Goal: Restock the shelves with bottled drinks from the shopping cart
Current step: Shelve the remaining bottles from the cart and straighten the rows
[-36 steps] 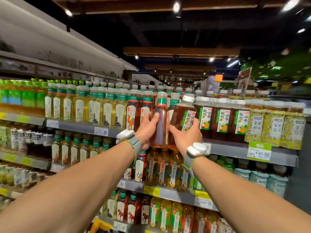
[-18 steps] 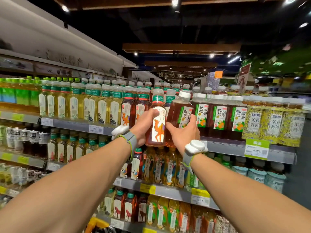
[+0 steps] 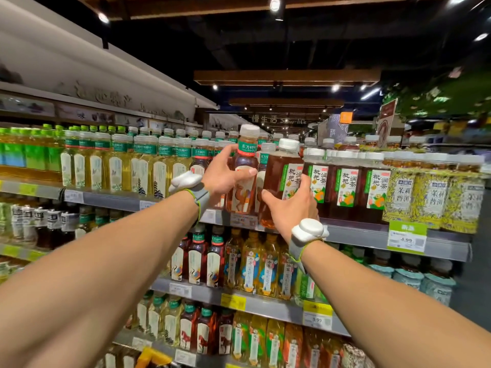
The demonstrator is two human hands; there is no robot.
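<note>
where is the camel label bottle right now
In the head view, the camel label bottle is near centre at the front edge of the upper shelf, gripped by the left hand, just left of the white-capped brown tea bottle the right hand holds.

The left grip (image 3: 223,179) holds a camel-label tea bottle (image 3: 240,200) upright at the front edge of the upper shelf (image 3: 358,236), thumb across its label. Just right of it, the right grip (image 3: 289,208) wraps the lower part of a white-capped brown tea bottle (image 3: 276,168), which tilts beside a row of matching bottles (image 3: 348,187).
</note>
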